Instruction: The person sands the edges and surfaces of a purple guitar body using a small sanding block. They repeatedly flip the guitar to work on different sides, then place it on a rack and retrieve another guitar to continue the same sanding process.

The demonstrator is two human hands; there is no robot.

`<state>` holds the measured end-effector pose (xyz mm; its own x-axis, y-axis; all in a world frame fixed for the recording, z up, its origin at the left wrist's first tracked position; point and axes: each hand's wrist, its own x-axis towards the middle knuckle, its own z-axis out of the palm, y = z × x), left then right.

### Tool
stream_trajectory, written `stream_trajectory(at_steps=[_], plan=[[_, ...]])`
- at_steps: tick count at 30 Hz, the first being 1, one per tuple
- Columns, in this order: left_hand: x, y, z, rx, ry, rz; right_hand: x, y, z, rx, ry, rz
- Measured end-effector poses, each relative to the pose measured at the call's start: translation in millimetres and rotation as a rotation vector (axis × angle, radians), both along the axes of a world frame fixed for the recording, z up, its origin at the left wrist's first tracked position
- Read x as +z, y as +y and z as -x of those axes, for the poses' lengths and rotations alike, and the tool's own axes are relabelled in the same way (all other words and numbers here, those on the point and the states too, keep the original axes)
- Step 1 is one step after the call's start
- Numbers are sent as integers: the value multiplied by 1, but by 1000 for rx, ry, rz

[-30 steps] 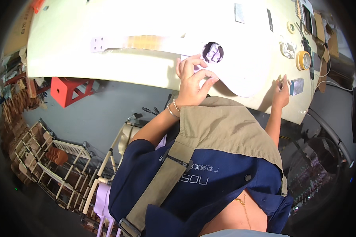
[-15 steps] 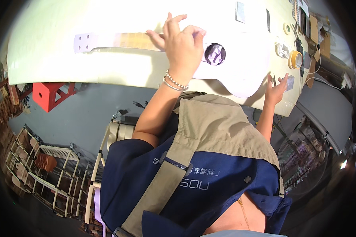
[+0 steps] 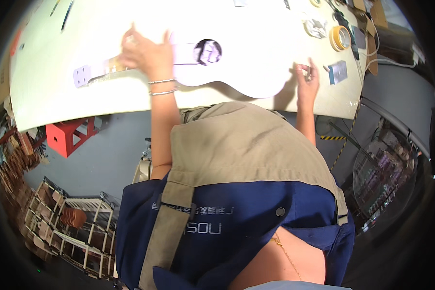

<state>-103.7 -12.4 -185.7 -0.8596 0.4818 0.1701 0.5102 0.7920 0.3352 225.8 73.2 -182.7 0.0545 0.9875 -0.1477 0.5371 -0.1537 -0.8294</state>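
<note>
A white ukulele (image 3: 246, 72) lies face up across the pale table, its neck toward the left. Four small holes mark its headstock (image 3: 81, 75), and crumpled shiny material shows inside the round sound hole (image 3: 208, 52). Over the neck, where it meets the body, is my left hand (image 3: 147, 54), blurred by motion, with fingers apart and nothing visible in them. Whether it touches the neck I cannot tell. My right hand (image 3: 307, 84) is raised just beyond the rounded end of the body, fingers loosely bent and apart. A small blue-grey flat packet (image 3: 337, 72) lies right of it.
At the table's right side are a yellow tape roll (image 3: 340, 38), a crumpled clear wrapping (image 3: 315, 28) and a dark corded tool (image 3: 343, 24). A red stool (image 3: 63, 138) stands below the left edge. A fan (image 3: 384, 169) is at the lower right, a rack (image 3: 72, 227) lower left.
The whole view has shifted. My left hand has moved along the neck, away from the sound hole, and its bent fingers have spread. My right hand has come away from the packet toward the ukulele.
</note>
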Motion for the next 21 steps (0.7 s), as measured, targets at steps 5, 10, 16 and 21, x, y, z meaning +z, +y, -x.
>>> stream_trajectory(at_steps=[5,10,16,21], plan=[[-7,-27,20,522,-123,-718,-2,-20,5,-95,534,450],[-32,-60,31,233,-1399,-1401,-10,-22,13,3,794,508],[-1,-56,11,226,-1333,-1313,-9,-23,13,33,901,507],[59,-52,-19,54,-1146,-1263,-10,-19,-1,2,933,563]])
